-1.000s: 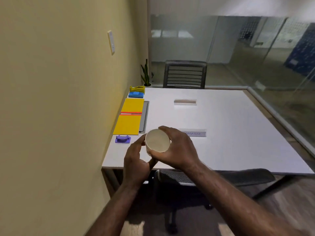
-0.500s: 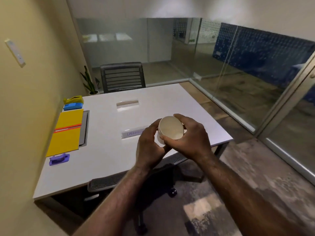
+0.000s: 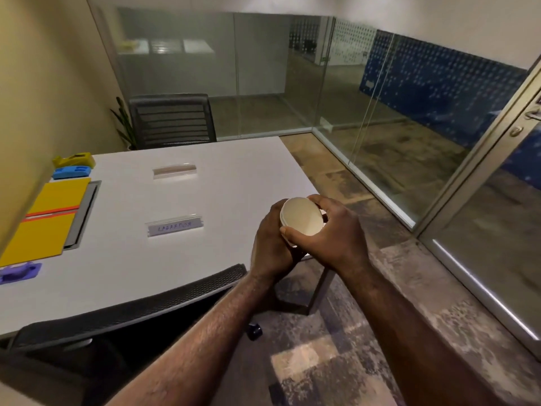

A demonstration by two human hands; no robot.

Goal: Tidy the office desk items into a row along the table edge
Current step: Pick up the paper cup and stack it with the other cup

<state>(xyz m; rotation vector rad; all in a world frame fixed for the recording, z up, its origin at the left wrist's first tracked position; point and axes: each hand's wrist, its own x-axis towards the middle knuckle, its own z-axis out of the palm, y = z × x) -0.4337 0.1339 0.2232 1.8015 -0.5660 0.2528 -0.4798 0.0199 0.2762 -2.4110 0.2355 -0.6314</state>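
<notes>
A cream paper cup (image 3: 302, 215) is held in both hands over the table's near right corner, its round face turned toward me. My left hand (image 3: 270, 244) wraps it from the left and below, my right hand (image 3: 333, 230) from the right. Along the white table's (image 3: 240, 183) left edge by the wall lies a row: a yellow tape dispenser (image 3: 74, 159), a blue stapler-like item (image 3: 71, 172), two yellow folders (image 3: 49, 216) with an orange strip, and a purple item (image 3: 19, 272).
Two clear nameplate holders stand on the table, one far (image 3: 174, 170) and one nearer (image 3: 174, 225). A mesh chair back (image 3: 131, 310) sits at the near edge, another chair (image 3: 172, 120) at the far end. Glass walls (image 3: 380, 112) close the right side.
My view has swung to the right, so the row of items slid toward the left edge of the frame. Both hands keep hold of the cup, now over the table's right corner.
</notes>
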